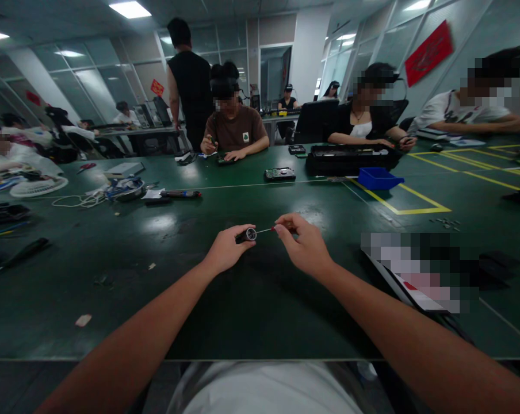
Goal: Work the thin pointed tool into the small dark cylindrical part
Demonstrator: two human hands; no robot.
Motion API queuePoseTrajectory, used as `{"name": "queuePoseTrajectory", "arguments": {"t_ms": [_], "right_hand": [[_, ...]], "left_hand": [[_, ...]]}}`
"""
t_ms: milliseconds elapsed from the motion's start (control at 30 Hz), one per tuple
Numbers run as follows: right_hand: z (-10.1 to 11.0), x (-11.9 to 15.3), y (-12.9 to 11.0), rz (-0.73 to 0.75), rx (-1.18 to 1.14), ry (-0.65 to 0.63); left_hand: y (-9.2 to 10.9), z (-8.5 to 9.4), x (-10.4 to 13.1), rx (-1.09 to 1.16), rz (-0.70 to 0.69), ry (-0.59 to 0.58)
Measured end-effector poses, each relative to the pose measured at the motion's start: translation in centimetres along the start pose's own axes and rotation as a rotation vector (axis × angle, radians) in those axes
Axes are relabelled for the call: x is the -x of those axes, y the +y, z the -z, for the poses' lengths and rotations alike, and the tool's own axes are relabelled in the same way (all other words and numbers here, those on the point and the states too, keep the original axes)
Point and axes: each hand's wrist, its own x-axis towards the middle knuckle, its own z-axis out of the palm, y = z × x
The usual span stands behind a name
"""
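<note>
forearms (150, 330) converge: left hand (222, 253) grips black cylinder (250, 234), right hand (306, 248) pinches rod (264, 230).

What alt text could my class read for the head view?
A person's left hand holds a short dark cylinder while the right hand holds a thin rod pointing at the cylinder's round end, above a green table. Beyond are a blue tray and other people, most seated.

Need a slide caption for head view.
Dark cylinder in left-hand grip, thin rod in right-hand grip, above a green table.
</note>
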Motion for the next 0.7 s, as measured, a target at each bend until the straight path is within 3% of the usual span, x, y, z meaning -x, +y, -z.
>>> {"name": "queuePoseTrajectory", "arguments": {"t_ms": [267,700], "right_hand": [[0.04,-0.16,0.16,-0.072,0.071,-0.026],[0.03,-0.06,0.33,-0.050,0.064,-0.041]], "left_hand": [[0.18,-0.04,0.07,-0.046,-0.012,0.003],[0.25,-0.19,0.30,-0.061,-0.044,-0.014]]}}
